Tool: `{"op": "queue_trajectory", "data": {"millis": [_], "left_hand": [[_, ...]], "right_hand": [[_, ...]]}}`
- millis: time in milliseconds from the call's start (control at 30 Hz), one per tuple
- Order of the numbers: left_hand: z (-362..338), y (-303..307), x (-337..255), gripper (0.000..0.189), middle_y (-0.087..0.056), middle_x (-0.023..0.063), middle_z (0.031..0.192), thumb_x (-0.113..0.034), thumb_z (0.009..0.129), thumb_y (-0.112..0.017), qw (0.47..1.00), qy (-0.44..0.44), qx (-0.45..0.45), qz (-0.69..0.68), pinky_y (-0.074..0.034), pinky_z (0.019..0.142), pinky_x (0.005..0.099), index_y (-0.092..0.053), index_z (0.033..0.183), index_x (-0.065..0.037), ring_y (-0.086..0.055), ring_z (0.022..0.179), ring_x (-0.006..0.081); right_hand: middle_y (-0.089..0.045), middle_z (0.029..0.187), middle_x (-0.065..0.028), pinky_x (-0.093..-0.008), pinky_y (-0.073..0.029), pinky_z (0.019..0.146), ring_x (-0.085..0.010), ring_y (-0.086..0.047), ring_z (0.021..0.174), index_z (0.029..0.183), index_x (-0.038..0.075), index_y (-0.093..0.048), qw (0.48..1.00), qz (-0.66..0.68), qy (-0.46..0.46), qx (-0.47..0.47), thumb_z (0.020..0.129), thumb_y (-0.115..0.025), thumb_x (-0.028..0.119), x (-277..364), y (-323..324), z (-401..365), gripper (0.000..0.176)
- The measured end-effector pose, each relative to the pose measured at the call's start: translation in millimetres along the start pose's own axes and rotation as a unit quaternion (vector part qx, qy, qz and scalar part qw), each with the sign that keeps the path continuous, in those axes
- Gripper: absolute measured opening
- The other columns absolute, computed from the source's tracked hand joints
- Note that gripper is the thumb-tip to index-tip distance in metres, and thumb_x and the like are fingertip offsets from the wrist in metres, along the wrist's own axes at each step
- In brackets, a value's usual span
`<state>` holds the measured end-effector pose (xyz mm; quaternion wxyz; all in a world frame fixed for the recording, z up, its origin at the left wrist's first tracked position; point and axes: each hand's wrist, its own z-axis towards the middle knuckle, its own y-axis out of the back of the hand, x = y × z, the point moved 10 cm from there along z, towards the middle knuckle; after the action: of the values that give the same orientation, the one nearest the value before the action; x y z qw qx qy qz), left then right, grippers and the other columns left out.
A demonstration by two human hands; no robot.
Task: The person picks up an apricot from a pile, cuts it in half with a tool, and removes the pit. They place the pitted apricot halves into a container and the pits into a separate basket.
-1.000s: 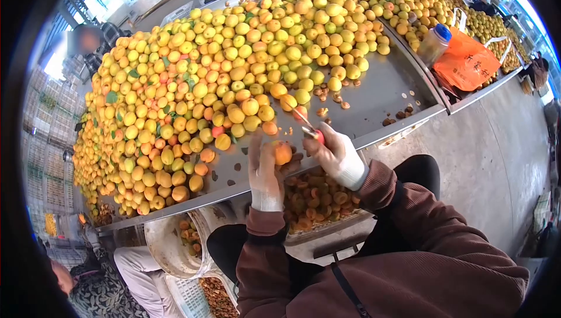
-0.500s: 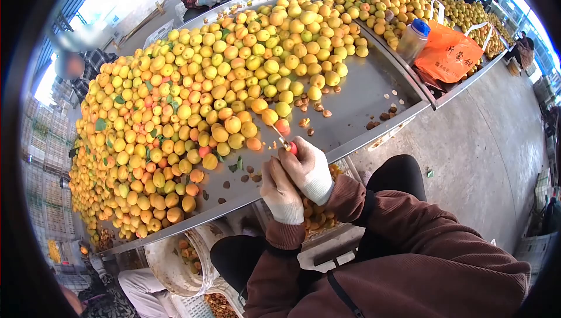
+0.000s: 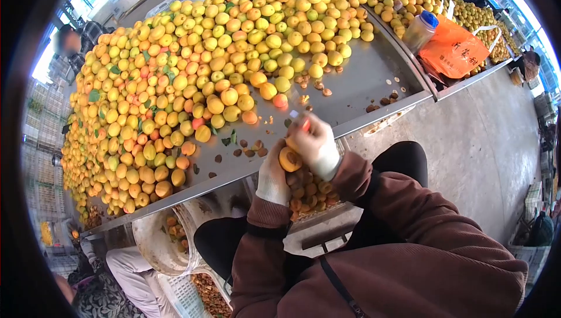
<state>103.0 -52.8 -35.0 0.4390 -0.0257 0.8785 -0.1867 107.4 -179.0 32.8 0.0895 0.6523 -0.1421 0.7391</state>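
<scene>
Orange apricot [image 3: 290,158] within left grip [image 3: 274,173]

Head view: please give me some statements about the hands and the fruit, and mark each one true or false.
1. The left hand holds an orange apricot. True.
2. The right hand holds a green spoon. False: it holds a small knife with a red handle.
3. The metal table bears a big pile of yellow fruit. True.
4. The orange bag lies on the floor. False: it lies up on the table top, beside a blue-capped jar.
</scene>
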Motion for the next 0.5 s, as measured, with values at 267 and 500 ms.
{"op": "queue_trajectory", "data": {"millis": [267, 500], "left_hand": [[-6, -9, -5, 0.046, -0.059, 0.0066, 0.069, -0.049, 0.100, -0.041, 0.981, 0.022, 0.057, -0.182, -0.039, 0.046, 0.0267, -0.058, 0.100, -0.006, -0.050, 0.050, 0.0150], [-19, 0, -21, 0.049, -0.056, 0.0055, 0.072, -0.051, 0.101, -0.038, 0.990, -0.060, -0.015, -0.127, -0.038, 0.046, 0.0246, -0.056, 0.095, -0.006, -0.052, 0.054, 0.0141]], "right_hand": [[-0.059, 0.076, -0.0014, -0.0232, -0.047, 0.065, -0.0084, -0.055, 0.070, 0.100, -0.001, -0.060, 0.984, 0.111, -0.142, 0.008, 0.091, -0.060, 0.018, -1, 11, 3, 0.021], [-0.053, 0.067, 0.0018, -0.0231, -0.040, 0.051, -0.0065, -0.048, 0.056, 0.087, 0.002, -0.057, 0.996, -0.024, -0.079, -0.016, 0.094, -0.058, 0.019, 18, 13, 12, 0.018]]}}
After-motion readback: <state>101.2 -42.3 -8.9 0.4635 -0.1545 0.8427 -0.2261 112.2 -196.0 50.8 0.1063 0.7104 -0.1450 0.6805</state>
